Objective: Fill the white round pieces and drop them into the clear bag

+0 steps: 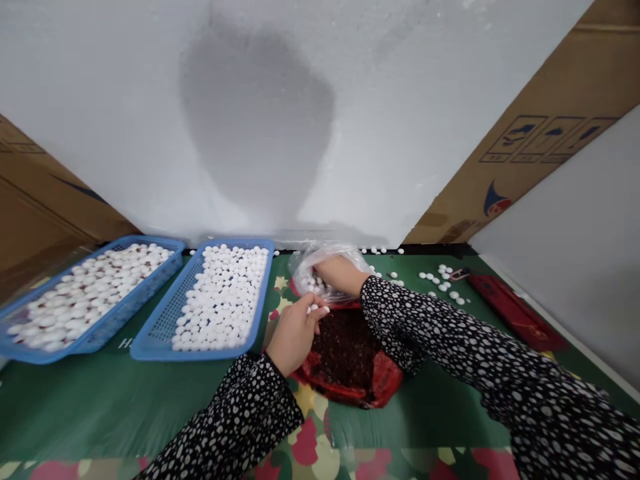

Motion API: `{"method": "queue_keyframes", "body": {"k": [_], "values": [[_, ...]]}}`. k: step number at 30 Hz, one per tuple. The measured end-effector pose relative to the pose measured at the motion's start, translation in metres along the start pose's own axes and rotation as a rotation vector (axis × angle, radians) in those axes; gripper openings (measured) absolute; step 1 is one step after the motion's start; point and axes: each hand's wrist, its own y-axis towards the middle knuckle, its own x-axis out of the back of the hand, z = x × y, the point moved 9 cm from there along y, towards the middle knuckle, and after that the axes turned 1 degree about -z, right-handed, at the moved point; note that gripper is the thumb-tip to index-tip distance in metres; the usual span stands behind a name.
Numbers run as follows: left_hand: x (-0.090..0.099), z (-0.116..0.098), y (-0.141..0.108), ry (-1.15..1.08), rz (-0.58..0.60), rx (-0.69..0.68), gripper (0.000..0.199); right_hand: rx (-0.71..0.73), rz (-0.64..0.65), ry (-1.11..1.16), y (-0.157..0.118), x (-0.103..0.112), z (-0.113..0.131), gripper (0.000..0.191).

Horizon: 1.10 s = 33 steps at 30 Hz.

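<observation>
My left hand (294, 337) is closed in a pinch on small white balls (320, 311), just left of a red plastic bag (387, 377) that lies open. Dark brown, crumbly-looking filling (349, 347) shows inside the red bag. Behind it stands a clear plastic bag (303, 270) with more white balls in the bottom. My right hand (341, 273) reaches into the clear bag from the right, its fingers hidden by the plastic and the balls.
Two blue baskets of white balls, one nearer (200, 355) and one far left (95, 343), stand on the left. Loose white balls (443, 283), a small clip-like tool (459, 274) and a dark red flat packet (515, 310) lie right. A white wall (375, 133) rises behind.
</observation>
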Motion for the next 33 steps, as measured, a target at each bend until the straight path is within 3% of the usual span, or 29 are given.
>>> {"method": "queue_keyframes", "body": {"k": [6,10,12,15,17,19,22,26,29,33], "values": [[0.0,-0.001,0.002,0.002,-0.003,-0.028,0.015,0.112,-0.067,-0.148,-0.046,0.015,0.025,0.017],[0.0,-0.001,0.002,-0.02,0.0,-0.048,0.016,0.294,-0.198,-0.3,-0.083,0.024,0.046,0.013],[0.001,0.001,0.001,-0.051,0.01,-0.033,0.016,0.321,-0.282,-0.256,-0.102,0.031,0.044,0.017],[0.006,-0.002,-0.001,-0.059,0.011,-0.017,0.018,0.204,-0.512,-0.02,-0.129,0.051,0.02,0.022],[0.016,-0.013,0.002,-0.014,-0.05,-0.048,0.02,0.081,-0.71,0.184,-0.148,0.065,-0.001,0.02],[0.027,-0.033,0.009,0.09,-0.17,-0.137,0.017,-0.024,-0.88,0.353,-0.165,0.074,-0.018,0.016],[0.031,-0.065,0.022,0.235,-0.29,-0.337,0.011,-0.108,-1.004,0.492,-0.179,0.078,-0.025,0.015],[0.027,-0.077,0.026,0.241,-0.31,-0.443,0.02,-0.13,-0.975,0.607,-0.179,0.075,-0.021,0.015],[0.029,-0.06,0.016,0.019,-0.29,-0.319,0.018,-0.157,-0.904,0.785,-0.176,0.063,-0.021,0.01],[-0.009,-0.038,0.002,-0.531,0.083,-0.098,0.025,-0.203,-0.78,1.134,-0.167,0.036,-0.017,0.005]]}}
